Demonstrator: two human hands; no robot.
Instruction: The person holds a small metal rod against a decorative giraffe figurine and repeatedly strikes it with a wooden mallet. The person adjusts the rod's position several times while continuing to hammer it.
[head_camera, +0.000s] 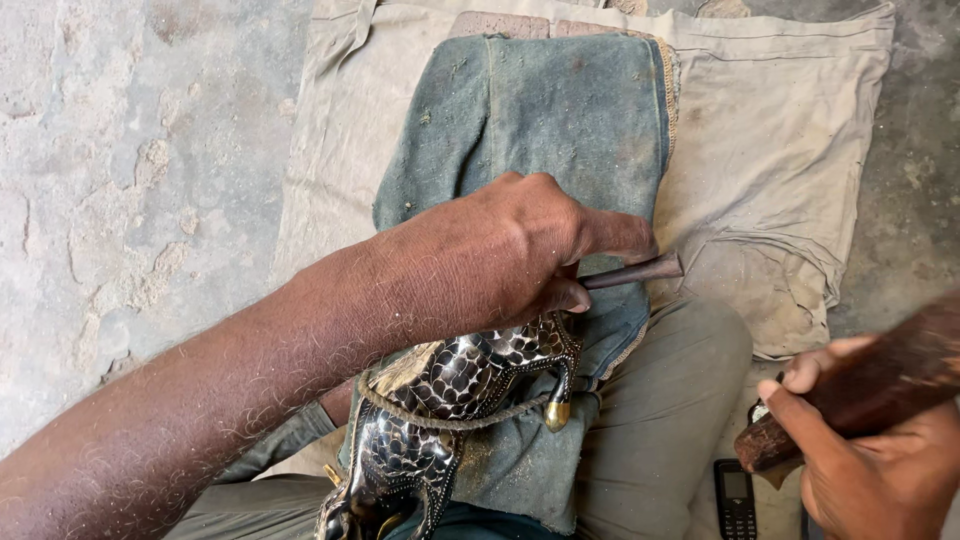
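Head view: my left hand (500, 255) is fisted tight round a thin dark punch tool (635, 271), fingers closed on the shaft, thumb pressed along the underside. The blunt end of the tool sticks out past my knuckles toward the right; the working tip is hidden under my hand, so I can't tell exactly where it meets the work.

Right below that fist lies the metal animal figure (450, 400), dark w/ a silvery scale pattern all over and a brass-coloured tip on one leg. A twisted cord (455, 420) runs across its body. It rests on a dusty blue-grey cloth (560, 110) draped over my lap (the cloth carries on up over a block ahead of me). My grey trousers (660, 400) show at the knee, right of the figure.

My right hand (880, 460) is at the lower right corner, fingers wrapped shut round a thick reddish-brown wooden mallet handle (860, 395), raised and blurred, well apart from the punch tool.

Under it all, a beige sheet (780, 130) is spread over the rough concrete floor (130, 170). A small black keypad phone (735, 497) lies on the ground just beside my right leg, near the btm edge.
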